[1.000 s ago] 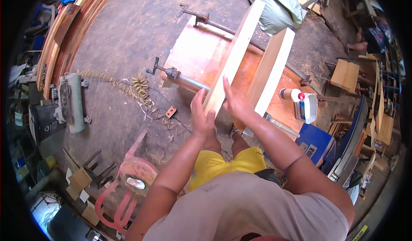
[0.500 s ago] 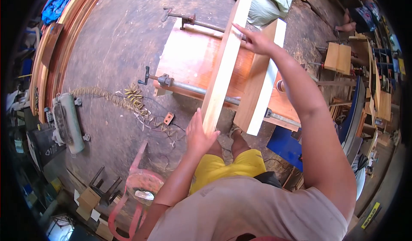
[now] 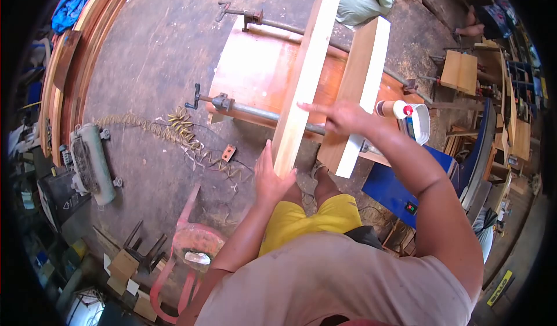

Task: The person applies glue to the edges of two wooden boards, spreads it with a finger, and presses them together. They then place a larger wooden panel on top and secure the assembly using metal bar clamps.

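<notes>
Left hand on the beam's near end, right finger on its face

The pale wooden beam (image 3: pixel 310 65) slants from the top centre of the frame to just above the middle of its lower half. The left hand (image 3: pixel 271 178) is closed around its bottom end, fingers along the left side, thumb on the right. The right hand (image 3: pixel 348 119) holds nothing that shows: its index finger is stretched out with the tip at the beam, the other fingers loosely bent.

The step in hand looks like checking the beam by touch and sight; the next move seems to call for a steady left grip while the right stays light.

Just right of it lies a second beam (image 3: pixel 355 65). Both cross above a reddish panel (image 3: pixel 255 65), which carries a near clamp (image 3: pixel 255 110) and a far clamp (image 3: pixel 278 29); the exact contact cannot be told. Right of centre stand a glue bottle (image 3: pixel 394 109) and a white tub (image 3: pixel 422 125). A red chair (image 3: pixel 200 230) is at lower left.
</notes>
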`<state>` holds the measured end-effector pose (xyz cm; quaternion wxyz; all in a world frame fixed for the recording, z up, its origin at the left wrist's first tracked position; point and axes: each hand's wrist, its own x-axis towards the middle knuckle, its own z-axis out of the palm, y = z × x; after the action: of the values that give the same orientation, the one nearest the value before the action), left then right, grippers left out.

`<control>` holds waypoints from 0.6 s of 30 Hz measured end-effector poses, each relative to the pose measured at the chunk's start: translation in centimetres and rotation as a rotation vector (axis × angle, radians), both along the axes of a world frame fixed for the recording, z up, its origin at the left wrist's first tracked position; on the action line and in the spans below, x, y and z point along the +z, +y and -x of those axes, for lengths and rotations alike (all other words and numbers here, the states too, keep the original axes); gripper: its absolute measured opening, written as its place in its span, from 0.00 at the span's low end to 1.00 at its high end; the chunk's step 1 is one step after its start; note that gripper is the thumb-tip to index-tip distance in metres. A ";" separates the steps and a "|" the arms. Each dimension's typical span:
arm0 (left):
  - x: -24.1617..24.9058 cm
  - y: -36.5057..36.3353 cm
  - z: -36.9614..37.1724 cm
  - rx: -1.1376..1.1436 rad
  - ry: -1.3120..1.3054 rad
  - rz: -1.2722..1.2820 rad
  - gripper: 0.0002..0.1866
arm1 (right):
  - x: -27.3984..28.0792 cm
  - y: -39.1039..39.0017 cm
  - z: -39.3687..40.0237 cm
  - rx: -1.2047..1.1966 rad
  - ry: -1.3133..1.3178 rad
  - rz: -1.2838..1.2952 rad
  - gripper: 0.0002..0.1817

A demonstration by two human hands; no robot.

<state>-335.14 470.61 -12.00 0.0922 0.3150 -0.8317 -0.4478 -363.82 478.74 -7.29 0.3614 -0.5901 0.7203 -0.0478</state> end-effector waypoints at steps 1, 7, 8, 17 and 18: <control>0.1 0.0 0.0 0.009 0.000 -0.019 0.55 | 0.2 0.5 -2.0 0.015 0.022 0.138 0.49; -0.4 -0.4 -0.5 -0.041 0.126 -0.126 0.59 | 1.2 2.0 -6.9 0.116 -0.042 0.033 0.49; -0.5 -0.5 -0.8 -0.048 0.119 -0.127 0.59 | 1.9 1.4 -6.0 0.064 -0.115 -0.039 0.48; -0.3 -0.7 -1.4 -0.070 0.107 -0.442 0.62 | 1.5 1.3 -7.3 0.155 -0.064 -0.096 0.47; 0.4 -1.0 -1.1 -0.088 0.102 -0.341 0.62 | 0.3 1.5 -6.5 0.141 -0.056 -0.090 0.47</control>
<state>-334.04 469.66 -11.59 0.0597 0.2661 -0.7511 -0.6013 -357.31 480.20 -6.95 0.4099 -0.6210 0.6681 -0.0063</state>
